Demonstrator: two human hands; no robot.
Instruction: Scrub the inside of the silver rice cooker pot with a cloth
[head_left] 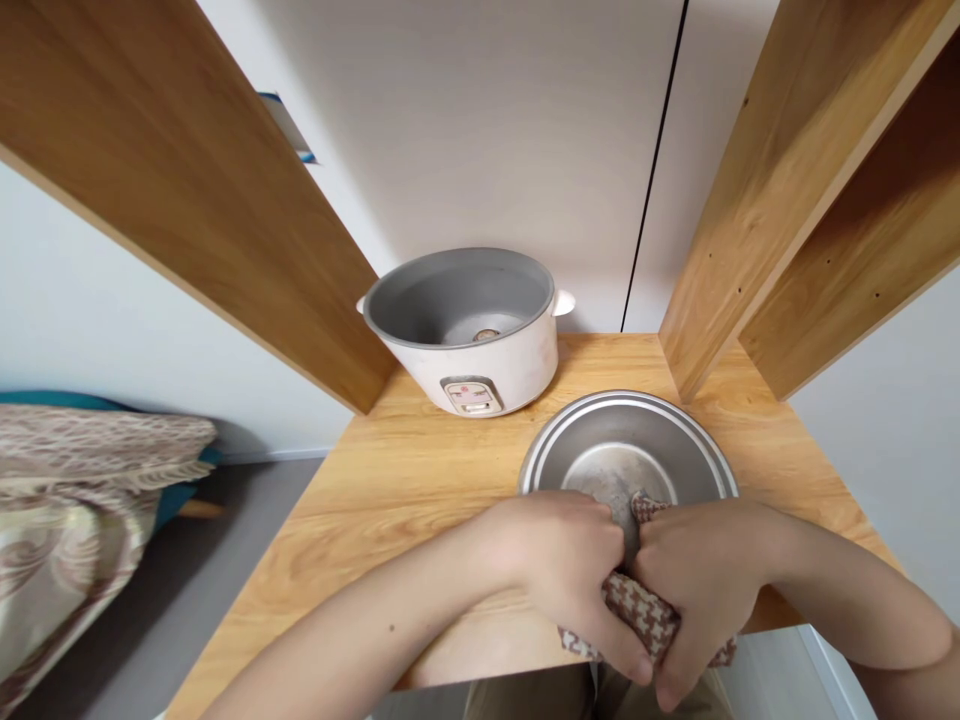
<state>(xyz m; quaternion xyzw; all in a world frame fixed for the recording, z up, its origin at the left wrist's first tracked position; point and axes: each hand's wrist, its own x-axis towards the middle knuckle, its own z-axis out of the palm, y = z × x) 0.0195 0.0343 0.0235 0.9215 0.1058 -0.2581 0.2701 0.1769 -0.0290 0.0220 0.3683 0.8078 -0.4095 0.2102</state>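
Note:
A grey metal rice cooker pot [555, 450] with a wide shiny rim sits at the right front of the wooden table. My left hand [574, 560] is closed on a brown-and-white houndstooth cloth [641, 610] at the pot's near rim. From the other side, my right hand [701, 570] grips the same cloth, its thumb close to the left thumb. A small corner of the cloth shows above the right knuckles, inside the pot. Both hands hide the near rim. Behind and to the left stands the white rice cooker body [517, 370], lidless, with a grey interior.
Wooden uprights [720, 270] rise at both sides of the table [337, 520], with a white panel [480, 130] behind. At far left, patterned fabric [82, 520] drapes over something teal. My legs are below the table's front edge.

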